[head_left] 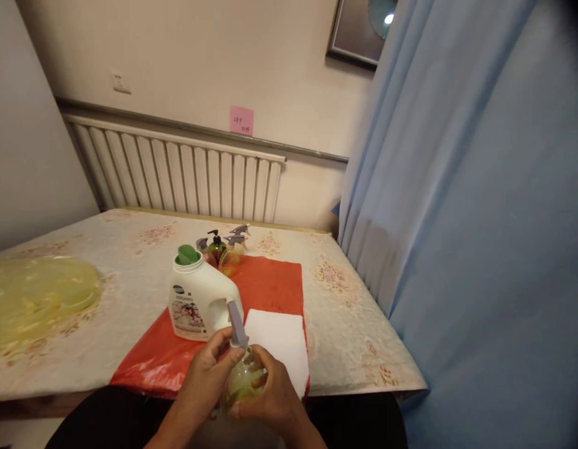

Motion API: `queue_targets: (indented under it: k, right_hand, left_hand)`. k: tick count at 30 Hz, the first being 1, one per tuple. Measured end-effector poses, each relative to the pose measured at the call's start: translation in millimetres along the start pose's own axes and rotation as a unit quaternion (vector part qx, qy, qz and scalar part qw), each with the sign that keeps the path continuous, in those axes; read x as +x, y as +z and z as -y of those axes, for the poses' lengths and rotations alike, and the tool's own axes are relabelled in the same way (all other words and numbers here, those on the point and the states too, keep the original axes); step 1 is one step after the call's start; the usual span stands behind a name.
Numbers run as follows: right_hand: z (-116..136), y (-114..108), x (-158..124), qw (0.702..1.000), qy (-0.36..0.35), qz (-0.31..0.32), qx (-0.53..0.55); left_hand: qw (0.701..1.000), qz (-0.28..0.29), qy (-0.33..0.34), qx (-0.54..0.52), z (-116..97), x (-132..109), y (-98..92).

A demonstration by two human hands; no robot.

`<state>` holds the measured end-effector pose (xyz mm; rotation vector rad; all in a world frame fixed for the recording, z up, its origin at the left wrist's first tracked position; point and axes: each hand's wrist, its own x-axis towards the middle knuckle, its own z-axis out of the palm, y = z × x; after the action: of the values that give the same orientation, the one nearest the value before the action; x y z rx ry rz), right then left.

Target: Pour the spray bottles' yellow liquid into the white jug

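Observation:
A clear, yellowish spray bottle (245,379) with a grey trigger head (238,325) is held upright near the table's front edge. My left hand (208,368) has its fingers closed around the collar, just under the trigger head. Wrapped round the bottle's body from the right is my right hand (274,393). Directly behind stands a large white jug (202,299) with a green piece in its open mouth. The jug rests on a red plastic sheet (274,284). A folded white cloth (282,343) lies on the sheet, right of the bottle.
Behind the jug stand a dark pump bottle (217,245) and several items with grey spray heads (236,239). A yellow translucent basin (40,299) sits at the left on the flowered tablecloth (130,249). A blue curtain (438,187) hangs along the right side.

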<state>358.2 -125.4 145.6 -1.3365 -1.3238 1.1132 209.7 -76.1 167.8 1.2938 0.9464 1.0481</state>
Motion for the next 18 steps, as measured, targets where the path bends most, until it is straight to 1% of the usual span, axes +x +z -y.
queue_targets:
  k: [3,6,8,9,10,12,15,17,18]
  right_hand:
    - [-3,1,1,1.000,0.007,0.005,-0.005]
    - [3,-2,4,1.000,0.009,0.020,0.013]
    - [7,-7,8,0.999,0.009,0.026,0.029]
    - [8,-10,11,0.999,0.009,0.020,0.032]
    - [9,-15,15,0.999,0.009,0.006,0.031]
    - [8,-24,27,0.999,0.010,-0.034,0.020]
    - [4,-39,54,0.996,-0.010,-0.086,0.005]
    - [0,-47,78,0.993,-0.034,-0.115,-0.011]
    - [-2,-49,91,0.991,-0.044,-0.127,-0.022]
  left_hand:
    - [1.000,0.000,0.000,0.006,-1,-1,1.5]
    - [1.000,-0.010,0.007,0.003,-1,0,3.2]
    - [0.999,-0.030,0.026,0.022,4,2,-2.2]
    - [0.997,-0.046,0.035,0.043,9,4,-8.7]
    - [0.995,-0.062,0.039,0.073,16,6,-18.1]
    - [0.980,-0.102,0.045,0.167,34,10,-46.2]
    - [0.941,-0.145,0.055,0.300,70,11,-104.7]
    - [0.908,-0.180,0.055,0.374,91,8,-145.0]
    - [0.886,-0.202,0.060,0.413,100,5,-162.8]
